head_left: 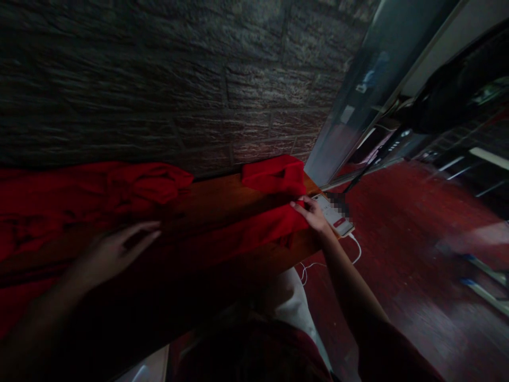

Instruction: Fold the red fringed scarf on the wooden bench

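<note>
Apparently to keep it straight, we pinch the red strip (254, 232) at its right end in our right grip (315, 215), its length along the table (214, 195), while our left grip (113, 252), loosely spread and empty, hovers near the heaped cloth (155, 183).

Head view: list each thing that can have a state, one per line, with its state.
Left hand: open, blurred
Right hand: on the long cloth's end, grip unclear
Long cloth: laid out lengthwise on the table
Small cloth: looks folded
Cloth heap: rumpled
Phone: screen lit
Cable: plugged into the phone
</note>
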{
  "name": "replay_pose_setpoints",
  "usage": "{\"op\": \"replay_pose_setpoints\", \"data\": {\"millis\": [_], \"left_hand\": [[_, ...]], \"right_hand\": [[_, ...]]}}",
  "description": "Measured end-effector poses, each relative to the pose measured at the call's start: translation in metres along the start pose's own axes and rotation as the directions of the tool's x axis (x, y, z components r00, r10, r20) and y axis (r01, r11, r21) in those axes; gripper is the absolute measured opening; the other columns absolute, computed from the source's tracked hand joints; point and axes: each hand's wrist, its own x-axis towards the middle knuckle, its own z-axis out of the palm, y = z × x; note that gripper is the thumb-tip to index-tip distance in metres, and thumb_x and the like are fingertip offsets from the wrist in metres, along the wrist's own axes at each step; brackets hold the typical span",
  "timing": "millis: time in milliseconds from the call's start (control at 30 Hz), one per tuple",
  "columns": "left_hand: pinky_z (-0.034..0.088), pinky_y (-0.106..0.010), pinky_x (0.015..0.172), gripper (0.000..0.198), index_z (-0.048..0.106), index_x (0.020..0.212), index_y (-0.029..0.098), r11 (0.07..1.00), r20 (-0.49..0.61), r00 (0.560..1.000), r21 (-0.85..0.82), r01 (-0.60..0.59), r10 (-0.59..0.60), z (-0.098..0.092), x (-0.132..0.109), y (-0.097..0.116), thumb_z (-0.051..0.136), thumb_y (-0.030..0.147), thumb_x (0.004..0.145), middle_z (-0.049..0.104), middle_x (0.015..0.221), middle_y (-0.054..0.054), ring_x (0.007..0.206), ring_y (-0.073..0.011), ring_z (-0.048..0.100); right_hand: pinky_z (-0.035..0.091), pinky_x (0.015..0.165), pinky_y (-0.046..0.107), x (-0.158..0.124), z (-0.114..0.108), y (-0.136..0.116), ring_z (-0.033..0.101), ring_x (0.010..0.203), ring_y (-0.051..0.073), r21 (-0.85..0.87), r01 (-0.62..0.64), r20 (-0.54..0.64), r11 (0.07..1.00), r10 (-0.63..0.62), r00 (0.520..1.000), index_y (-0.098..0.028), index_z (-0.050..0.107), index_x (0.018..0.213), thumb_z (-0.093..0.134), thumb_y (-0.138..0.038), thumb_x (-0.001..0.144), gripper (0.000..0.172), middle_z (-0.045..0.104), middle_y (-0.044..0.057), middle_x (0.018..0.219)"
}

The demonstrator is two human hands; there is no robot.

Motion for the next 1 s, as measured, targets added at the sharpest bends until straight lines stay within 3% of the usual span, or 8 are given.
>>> {"op": "replay_pose_setpoints", "data": {"millis": [100, 200, 400, 600, 800, 1000], "left_hand": [[0.05, -0.037, 0.098, 0.052, 0.067, 0.112, 0.022, 0.993, 0.111, 0.987, -0.007, -0.116, 0.116, 0.03, 0.021, 0.013, 0.045, 0.064, 0.091, 0.072, 0.119, -0.003, 0.106, -0.0251, 0.067], [0.048, -0.038, 0.101, 0.049, 0.068, 0.112, 0.022, 0.987, 0.126, 0.979, 0.006, -0.159, 0.157, 0.042, 0.02, 0.016, 0.048, 0.062, 0.092, 0.071, 0.119, -0.004, 0.111, -0.0259, 0.065], [0.049, -0.038, 0.1, 0.06, 0.07, 0.109, 0.022, 0.99, 0.056, 0.989, -0.006, -0.14, 0.14, 0.047, 0.007, 0.003, 0.042, 0.071, 0.089, 0.071, 0.116, -0.008, 0.109, -0.0266, 0.065], [0.048, -0.041, 0.103, 0.064, 0.068, 0.12, 0.026, 0.997, 0.052, 0.996, 0.006, -0.078, 0.078, 0.056, 0.001, -0.008, 0.045, 0.074, 0.086, 0.066, 0.127, -0.008, 0.116, -0.0284, 0.062], [0.048, -0.043, 0.103, 0.062, 0.066, 0.125, 0.029, 0.996, 0.065, 0.994, 0.026, -0.088, 0.086, 0.057, -0.008, -0.008, 0.052, 0.072, 0.084, 0.061, 0.133, -0.008, 0.118, -0.0293, 0.06], [0.048, -0.044, 0.101, 0.059, 0.065, 0.126, 0.034, 0.996, 0.14, 0.989, 0.074, -0.047, 0.037, 0.054, -0.02, -0.005, 0.053, 0.072, 0.083, 0.064, 0.13, -0.006, 0.117, -0.029, 0.061]], "right_hand": [[0.047, 0.072, 0.031, -0.005, -0.003, -0.001, 0.052, 0.074, 0.018, 0.003, 0.0, -0.018, 1.0, 0.0, 1.0, -0.023, 0.054, 0.076, 0.066, -0.069, 0.076, 0.048, 0.057, 0.001, 0.078], [0.047, 0.08, 0.034, -0.01, -0.007, -0.001, 0.055, 0.082, 0.02, -0.029, 0.066, -0.012, 0.997, -0.066, 0.998, -0.023, 0.055, 0.078, 0.07, -0.065, 0.074, 0.045, 0.059, 0.002, 0.084], [0.049, 0.086, 0.036, -0.015, -0.013, 0.008, 0.059, 0.091, 0.022, -0.028, 0.014, 0.012, 1.0, -0.013, 1.0, -0.024, 0.061, 0.089, 0.078, -0.056, 0.072, 0.04, 0.063, 0.003, 0.093], [0.049, 0.093, 0.037, -0.018, -0.017, 0.017, 0.061, 0.103, 0.023, -0.032, -0.055, 0.059, 0.998, 0.057, 0.997, -0.025, 0.062, 0.094, 0.077, -0.047, 0.077, 0.031, 0.066, 0.004, 0.108], [0.04, 0.107, 0.044, -0.02, -0.022, 0.016, 0.055, 0.123, 0.027, -0.023, 0.099, 0.129, 0.995, -0.095, 0.987, -0.025, 0.057, 0.081, 0.079, -0.033, 0.076, 0.025, 0.062, 0.005, 0.126], [0.041, 0.108, 0.046, -0.023, -0.025, 0.011, 0.055, 0.124, 0.029, -0.038, 0.065, 0.099, 0.997, -0.061, 0.993, -0.026, 0.053, 0.072, 0.081, -0.03, 0.074, 0.028, 0.063, 0.005, 0.128]]}}
